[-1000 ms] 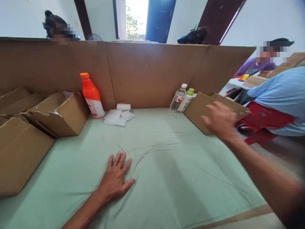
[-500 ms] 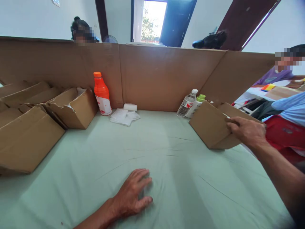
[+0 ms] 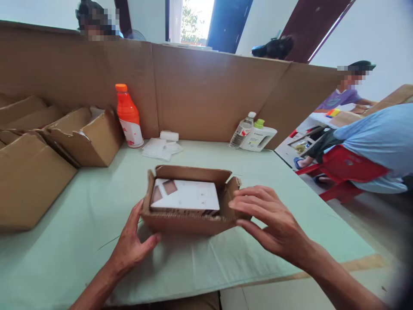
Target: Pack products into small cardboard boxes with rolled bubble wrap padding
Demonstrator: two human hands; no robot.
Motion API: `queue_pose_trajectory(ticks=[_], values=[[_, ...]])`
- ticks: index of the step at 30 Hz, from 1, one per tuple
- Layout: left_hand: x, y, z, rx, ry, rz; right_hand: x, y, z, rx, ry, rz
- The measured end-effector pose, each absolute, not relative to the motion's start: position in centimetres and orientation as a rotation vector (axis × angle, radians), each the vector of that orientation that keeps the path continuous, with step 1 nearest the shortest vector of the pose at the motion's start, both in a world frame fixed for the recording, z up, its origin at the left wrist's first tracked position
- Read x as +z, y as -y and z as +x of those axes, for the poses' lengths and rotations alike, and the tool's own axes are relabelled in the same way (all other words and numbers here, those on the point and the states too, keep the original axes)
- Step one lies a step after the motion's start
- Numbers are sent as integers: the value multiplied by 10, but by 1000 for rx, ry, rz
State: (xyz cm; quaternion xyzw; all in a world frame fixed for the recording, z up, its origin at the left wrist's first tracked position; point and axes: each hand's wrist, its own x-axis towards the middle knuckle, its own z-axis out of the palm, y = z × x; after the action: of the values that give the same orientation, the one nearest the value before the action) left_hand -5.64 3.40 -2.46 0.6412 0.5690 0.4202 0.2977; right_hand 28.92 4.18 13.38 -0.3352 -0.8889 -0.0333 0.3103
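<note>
An open cardboard box (image 3: 190, 223) lies on the pale green cloth (image 3: 80, 241) right in front of me. Inside it sits a flat white item (image 3: 187, 194) with brown patches. My left hand (image 3: 134, 243) rests against the box's left side, fingers stretched along the wall and thumb toward its front. My right hand (image 3: 272, 221) is at the box's right flap with fingers spread and their tips touching the cardboard. Neither hand is wrapped around the box.
Several open cardboard boxes (image 3: 80, 144) are stacked at the left. An orange bottle (image 3: 128, 116), white folded cloths (image 3: 161, 148), a clear bottle (image 3: 241, 130) and a white jug (image 3: 260, 137) stand by the cardboard wall (image 3: 206, 90). A person in blue sits on a red chair (image 3: 348, 168) at right.
My right hand brought the cardboard box from the right side to the middle of the cloth. It now lies open, and my left hand moved from the cloth to its left side.
</note>
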Motion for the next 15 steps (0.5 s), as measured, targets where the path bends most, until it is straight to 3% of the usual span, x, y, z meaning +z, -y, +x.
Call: queue_pose_trajectory(ticks=[6,11,15], values=[[-37,-18,-79,1061,-1672,1569,71,-33,300,417,1962,-1194],[-37,-18,-68,1006,-1544,1588,9,-26,293,895,1899,-1440],[-33,-30,-58,1043,-1491,1588,-17,-28,280,1002,1788,-1548]])
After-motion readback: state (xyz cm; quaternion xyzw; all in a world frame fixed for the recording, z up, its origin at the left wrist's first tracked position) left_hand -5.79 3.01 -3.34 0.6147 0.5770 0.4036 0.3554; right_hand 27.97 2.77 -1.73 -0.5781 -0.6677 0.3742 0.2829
